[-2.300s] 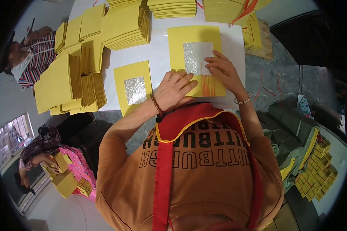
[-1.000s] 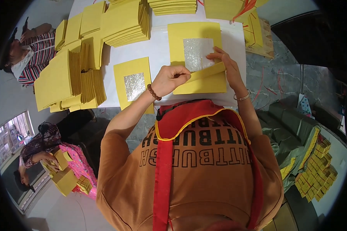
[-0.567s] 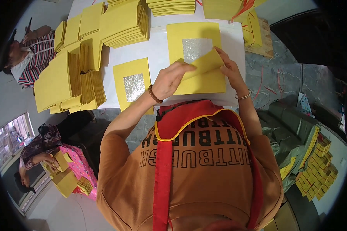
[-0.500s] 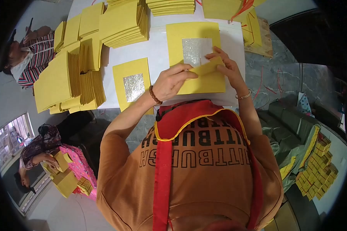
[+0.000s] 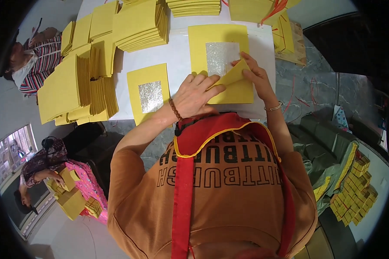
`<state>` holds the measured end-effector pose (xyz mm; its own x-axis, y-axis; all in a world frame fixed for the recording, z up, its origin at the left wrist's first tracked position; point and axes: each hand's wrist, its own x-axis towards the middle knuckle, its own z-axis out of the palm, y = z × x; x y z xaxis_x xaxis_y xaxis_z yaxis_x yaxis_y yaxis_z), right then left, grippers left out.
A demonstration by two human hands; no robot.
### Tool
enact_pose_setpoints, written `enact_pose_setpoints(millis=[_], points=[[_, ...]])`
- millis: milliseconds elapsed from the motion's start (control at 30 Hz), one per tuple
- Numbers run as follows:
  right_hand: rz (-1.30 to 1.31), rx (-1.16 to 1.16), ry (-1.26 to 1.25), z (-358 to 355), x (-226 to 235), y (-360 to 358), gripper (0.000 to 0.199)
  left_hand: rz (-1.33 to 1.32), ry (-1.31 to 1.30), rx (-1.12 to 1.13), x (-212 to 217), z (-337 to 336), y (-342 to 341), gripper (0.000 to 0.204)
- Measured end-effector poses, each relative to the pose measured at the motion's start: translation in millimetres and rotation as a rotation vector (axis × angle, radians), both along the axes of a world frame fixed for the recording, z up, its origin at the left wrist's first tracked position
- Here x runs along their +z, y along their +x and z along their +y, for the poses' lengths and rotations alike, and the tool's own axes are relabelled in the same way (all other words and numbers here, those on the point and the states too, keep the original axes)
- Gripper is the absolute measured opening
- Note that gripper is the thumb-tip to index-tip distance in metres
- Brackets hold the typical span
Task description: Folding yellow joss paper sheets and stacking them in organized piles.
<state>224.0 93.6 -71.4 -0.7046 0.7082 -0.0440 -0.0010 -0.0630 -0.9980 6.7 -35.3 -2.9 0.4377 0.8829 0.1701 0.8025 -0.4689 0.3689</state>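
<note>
Before me on the white table is a stack of yellow paper sheets (image 5: 197,43), the top one with a silver foil square (image 5: 218,58). My right hand (image 5: 259,77) pinches the raised corner of a yellow paper sheet (image 5: 234,77), which folds up over the lower part of the foil. My left hand (image 5: 196,93) lies with fingers spread on the near left of the stack, fingertips by the fold. Left of it, partly behind my left forearm, is another yellow sheet (image 5: 135,84) with a silver square (image 5: 150,96).
Tall piles of folded yellow paper (image 5: 60,93) fill the table's left side. More yellow stacks (image 5: 193,7) and red strings (image 5: 275,9) are at the far edge. Two people (image 5: 45,159) are at the left. Yellow bundles (image 5: 354,194) are piled at the lower right.
My left hand has let go of the sheet's edge and flattened its fingers on the stack. The sheet's corner in my right hand now stands up as a pointed flap.
</note>
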Motion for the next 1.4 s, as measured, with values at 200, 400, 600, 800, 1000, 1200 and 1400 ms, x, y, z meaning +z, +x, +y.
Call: enact_pose_setpoints(millis=[200, 400, 600, 800, 1000, 1200, 1400], points=[[-0.009, -0.013, 0.028, -2, 3, -3, 0.031, -0.070, -0.047, -0.033, -4, 4, -7, 0.057], [0.007, 0.040, 0.050, 2, 2, -1, 0.029, -0.158, 0.013, -0.099, -7, 8, -15, 0.041], [0.218, -0.008, -0.082, 2, -11, 3, 0.043, -0.566, -0.137, 0.285, -5, 12, -13, 0.016], [-0.001, -0.059, -0.107, -2, -5, -3, 0.047, -0.858, -0.379, 0.219, -8, 17, -29, 0.040], [0.013, -0.014, 0.041, 1, -5, -2, 0.034, -0.258, -0.036, 0.127, -37, 21, -48, 0.046], [-0.270, 0.039, 0.661, -5, 31, -1, 0.031, -0.073, 0.285, 0.183, -35, 19, -42, 0.040], [-0.333, 0.127, 0.545, -26, 40, 9, 0.028, -0.210, 0.117, 0.169, -30, -6, -37, 0.027]])
